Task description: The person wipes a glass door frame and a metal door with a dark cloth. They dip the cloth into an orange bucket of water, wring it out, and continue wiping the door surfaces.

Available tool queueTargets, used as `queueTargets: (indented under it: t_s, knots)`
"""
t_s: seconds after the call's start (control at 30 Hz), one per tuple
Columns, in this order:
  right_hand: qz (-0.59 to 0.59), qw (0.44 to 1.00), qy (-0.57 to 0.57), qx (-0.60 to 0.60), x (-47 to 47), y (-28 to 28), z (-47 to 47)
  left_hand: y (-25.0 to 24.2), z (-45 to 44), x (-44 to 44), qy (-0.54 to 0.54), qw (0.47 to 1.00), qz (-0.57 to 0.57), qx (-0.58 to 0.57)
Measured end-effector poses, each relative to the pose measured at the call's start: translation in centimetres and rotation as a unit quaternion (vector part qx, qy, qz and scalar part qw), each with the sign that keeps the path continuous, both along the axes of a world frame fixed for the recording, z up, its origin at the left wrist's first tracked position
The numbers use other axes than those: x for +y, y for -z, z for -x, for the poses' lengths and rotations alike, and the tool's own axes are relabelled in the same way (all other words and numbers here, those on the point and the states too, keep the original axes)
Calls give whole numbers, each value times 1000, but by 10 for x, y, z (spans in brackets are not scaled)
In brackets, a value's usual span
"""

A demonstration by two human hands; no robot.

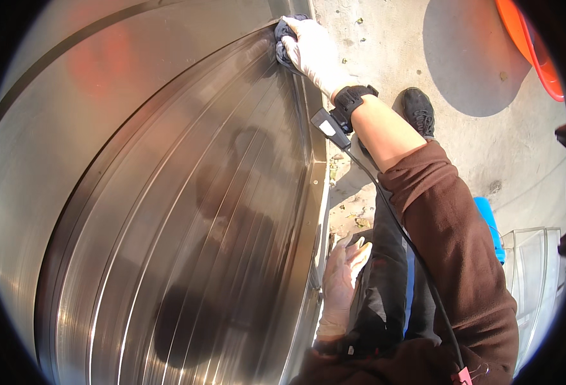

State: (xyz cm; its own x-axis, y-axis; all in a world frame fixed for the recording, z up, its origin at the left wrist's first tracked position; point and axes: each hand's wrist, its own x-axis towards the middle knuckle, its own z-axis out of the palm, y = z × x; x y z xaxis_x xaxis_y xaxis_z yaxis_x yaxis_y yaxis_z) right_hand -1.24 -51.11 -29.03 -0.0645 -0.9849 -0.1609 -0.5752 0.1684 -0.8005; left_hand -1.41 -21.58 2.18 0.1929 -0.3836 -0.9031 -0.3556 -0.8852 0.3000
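Note:
My right hand (314, 53), in a pale thin glove, presses a bunched dark cloth (285, 45) against the upper end of a shiny ribbed metal panel (206, 192), where it meets the metal frame edge (319, 139). A black strap with a small cabled device is on that wrist. My left hand (343, 276), gloved too, hangs low beside the metal edge, near my legs, its fingers apart and nothing in them. The panel's surface mirrors dark shapes and its long ribs look bent by the lens.
An orange-red plastic tub (543, 62) stands at the upper right, with its shadow on the concrete ground (466, 144). A blue container (492, 231) and a clear glass or plastic box (533, 269) are at the right. Dry leaves lie along the metal unit's base. A black cable runs along my right arm.

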Motion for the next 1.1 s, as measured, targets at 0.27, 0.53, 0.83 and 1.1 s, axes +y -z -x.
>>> queueTargets:
  t_s: [0.27,0.53,0.83,1.1]
  knots:
    - [-129,951,-272,71,145,1,1,4,8,-9,-314,938,-83,118]
    - [-201,913,45,-353,53,13,12,15,-1,5,-376,918,-66,108]
    - [-343,819,57,-456,61,-44,31,22,8,12,-464,870,-81,147]
    - [-250,838,108,-472,-4,-16,27,21,8,8,-450,874,-76,166]
